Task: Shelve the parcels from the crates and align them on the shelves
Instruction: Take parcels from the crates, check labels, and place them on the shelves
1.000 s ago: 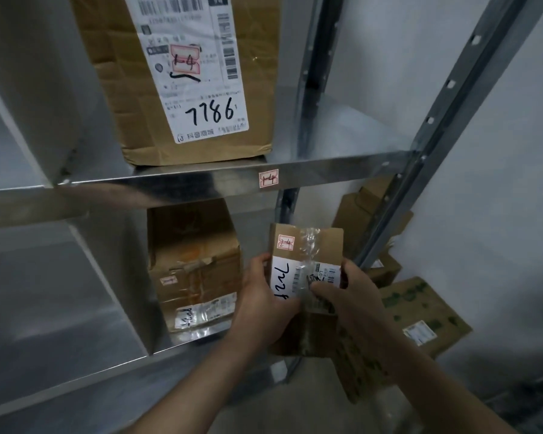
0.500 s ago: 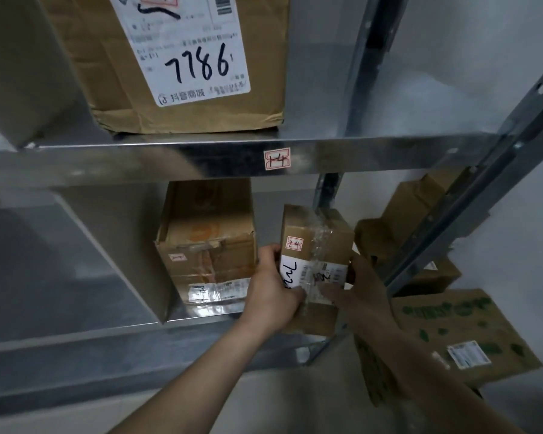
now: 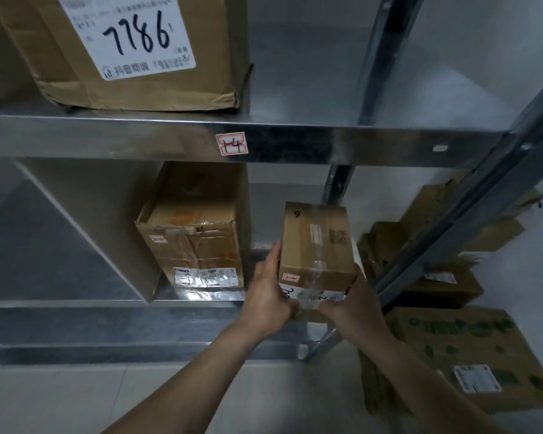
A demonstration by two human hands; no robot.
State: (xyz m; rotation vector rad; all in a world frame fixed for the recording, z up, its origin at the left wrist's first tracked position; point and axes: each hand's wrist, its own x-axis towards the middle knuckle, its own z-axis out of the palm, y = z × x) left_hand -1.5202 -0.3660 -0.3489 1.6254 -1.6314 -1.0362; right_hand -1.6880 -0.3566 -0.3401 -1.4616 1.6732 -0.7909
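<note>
parcel (image 3: 315,245) tipped top-up since earlier | both hands hold | on lower shelf (image 3: 201,297)

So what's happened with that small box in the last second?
Both hands have carried the small box forward onto the lower shelf and tipped it back, so its taped top now shows. The left hand and right hand kept their grip. The taped box beside it and the 7786 box above stayed put.

The one head camera looked forward and down from close to the metal shelves (image 3: 264,142), with both arms reaching out from the bottom edge and the floor (image 3: 76,399) low in the view.
</note>
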